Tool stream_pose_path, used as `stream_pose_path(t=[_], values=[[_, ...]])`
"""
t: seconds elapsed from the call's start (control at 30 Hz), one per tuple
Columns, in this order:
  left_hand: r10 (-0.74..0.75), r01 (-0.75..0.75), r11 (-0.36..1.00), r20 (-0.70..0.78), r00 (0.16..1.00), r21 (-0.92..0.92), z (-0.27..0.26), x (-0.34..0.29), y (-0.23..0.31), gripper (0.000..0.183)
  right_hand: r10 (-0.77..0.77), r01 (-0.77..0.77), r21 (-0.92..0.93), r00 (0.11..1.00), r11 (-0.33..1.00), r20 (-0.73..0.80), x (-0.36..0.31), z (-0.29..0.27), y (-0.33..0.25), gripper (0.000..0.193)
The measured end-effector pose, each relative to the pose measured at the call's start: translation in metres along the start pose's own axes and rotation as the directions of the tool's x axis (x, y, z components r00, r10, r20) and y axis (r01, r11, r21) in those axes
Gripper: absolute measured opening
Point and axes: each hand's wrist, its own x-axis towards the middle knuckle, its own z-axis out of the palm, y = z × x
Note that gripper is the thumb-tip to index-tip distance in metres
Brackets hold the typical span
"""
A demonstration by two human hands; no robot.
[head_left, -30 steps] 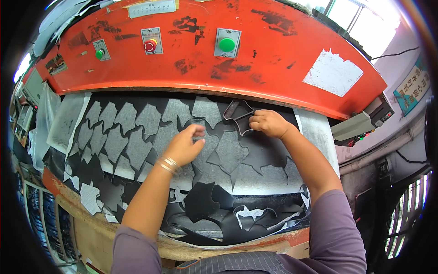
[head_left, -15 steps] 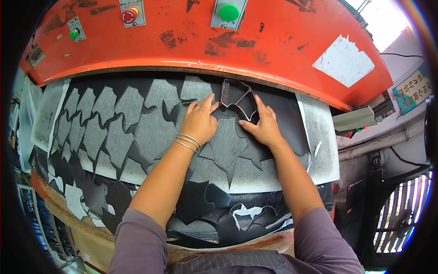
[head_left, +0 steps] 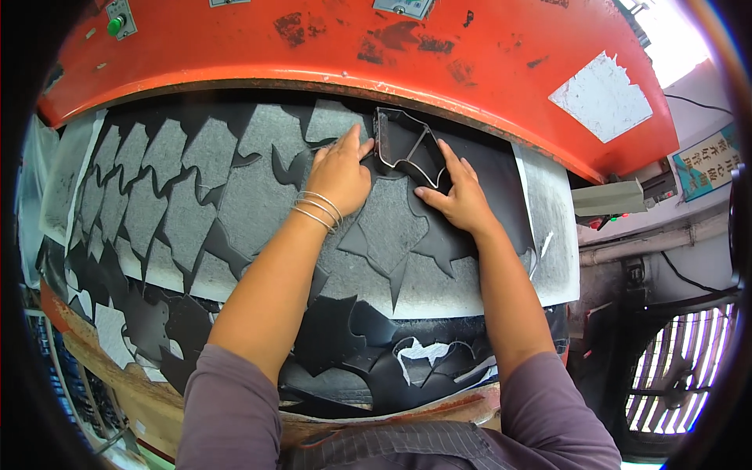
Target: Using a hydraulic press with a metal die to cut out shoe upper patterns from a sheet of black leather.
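Observation:
A steel cutting die (head_left: 417, 147), a thin-walled outline with a crossbar, rests on a black sheet (head_left: 505, 196) at the foot of the red machine. My right hand (head_left: 464, 194) holds its right corner, thumb at the near edge and fingers along the right side. Beside the die's left wall is my left hand (head_left: 342, 172), its fingers stretched out and pointing away from me; whether they touch the wall I cannot tell. Grey pointed cut-outs in the sheet, such as the near opening (head_left: 388, 227), run in rows toward the left.
The red machine beam (head_left: 313, 59) spans the far side, with a green button (head_left: 117, 25) at its left. Below the sheet lies a pale board (head_left: 548, 274). Black scraps (head_left: 329, 337) are piled along the near edge. A grey bracket (head_left: 607, 196) juts out at the right.
The whole view has shifted, so the beam and sheet sit higher in the picture. Both hands and the die keep about the same places on the sheet.

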Motion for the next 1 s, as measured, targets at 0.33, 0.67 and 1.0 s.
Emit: stream_pose_path(t=[0.33,0.67,1.0], values=[[-0.064,0.060,0.997,-0.077,0.995,-0.048,-0.005,-0.003,0.008,0.061,0.041,-0.042,-0.015,0.997,0.999,-0.058,-0.001,0.005,0.002,0.092],[0.030,-0.029,1.000,-0.016,0.999,0.011,-0.005,0.004,0.000,0.062,0.098,-0.095,0.044,0.992,0.995,-0.083,0.004,-0.001,-0.002,0.083],[0.135,-0.134,0.977,0.005,0.991,0.165,-0.009,-0.008,0.006,0.059,0.044,-0.048,-0.034,0.993,0.998,-0.105,0.000,0.000,-0.003,0.084]])
